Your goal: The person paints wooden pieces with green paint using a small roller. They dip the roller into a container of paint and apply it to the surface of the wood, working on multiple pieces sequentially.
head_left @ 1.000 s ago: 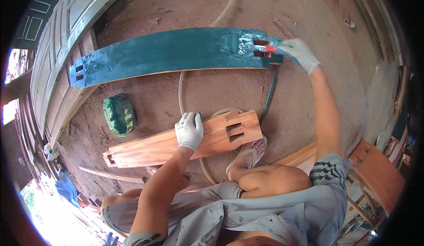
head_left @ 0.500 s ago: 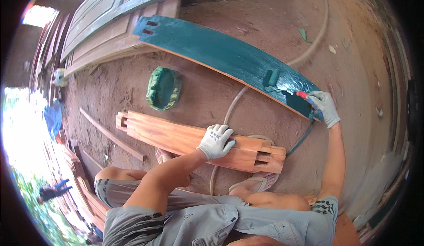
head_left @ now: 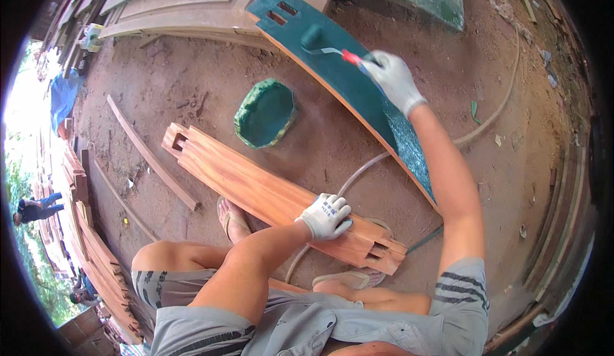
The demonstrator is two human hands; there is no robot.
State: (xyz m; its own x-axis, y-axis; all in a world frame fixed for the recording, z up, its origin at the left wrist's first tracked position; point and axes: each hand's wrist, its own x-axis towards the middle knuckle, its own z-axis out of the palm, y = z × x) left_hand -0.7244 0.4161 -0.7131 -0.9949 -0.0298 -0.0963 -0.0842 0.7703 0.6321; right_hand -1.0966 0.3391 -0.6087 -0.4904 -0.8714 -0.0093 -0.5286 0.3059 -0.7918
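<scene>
A person crouches on a dirt floor, both hands in white work gloves. The right hand (head_left: 395, 80) grips the red handle of a small paint roller (head_left: 313, 36), whose roller rests on a long green-painted board (head_left: 339, 78) lying across the ground ahead. The left hand (head_left: 325, 215) lies flat, fingers spread, pressing on an unpainted reddish wooden board (head_left: 256, 190) close to the knees. A green paint tray (head_left: 264, 113) sits between the two boards. A hose (head_left: 364, 170) curves underneath.
</scene>
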